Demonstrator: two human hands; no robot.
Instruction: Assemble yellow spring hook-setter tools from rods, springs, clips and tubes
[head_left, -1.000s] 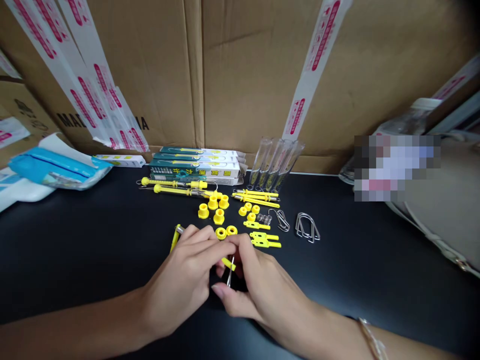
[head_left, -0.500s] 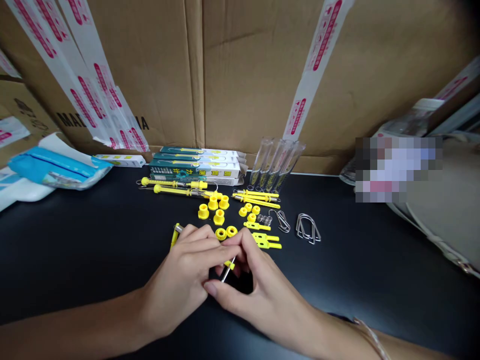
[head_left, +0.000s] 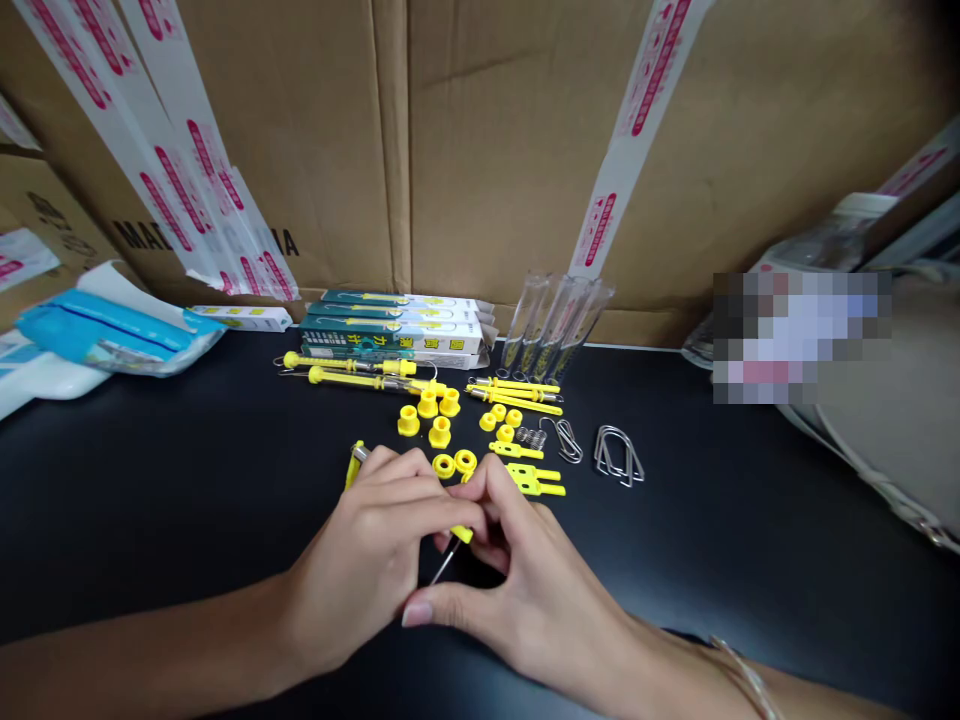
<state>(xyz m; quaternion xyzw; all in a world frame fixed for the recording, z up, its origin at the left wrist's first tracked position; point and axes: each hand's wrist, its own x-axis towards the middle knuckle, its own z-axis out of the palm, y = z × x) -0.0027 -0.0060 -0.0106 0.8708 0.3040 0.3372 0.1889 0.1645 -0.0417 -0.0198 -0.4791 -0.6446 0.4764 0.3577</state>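
Observed on the table [head_left: 750, 560] before me: boxes [head_left: 394, 332] stacked in front of a carton [head_left: 510, 130]; tubes [head_left: 555, 325] immediately right of them. Nearer me, collars [head_left: 408, 422] lie left of springs [head_left: 531, 438]; rightward follow hooks [head_left: 564, 440], then wire loops [head_left: 619, 457]. Packet [head_left: 127, 325] at far left; bag [head_left: 885, 430] at far right.

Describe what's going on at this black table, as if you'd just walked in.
A person's two bare hands are close together over the black table. The left hand grips a yellow part, whose end shows between the hands near a thin metal wire. The right hand is curled beside them; its exact grip is hidden. Beyond lie loose yellow collars, springs and bent metal loops. Farther back are clear tubes and stacked boxes.
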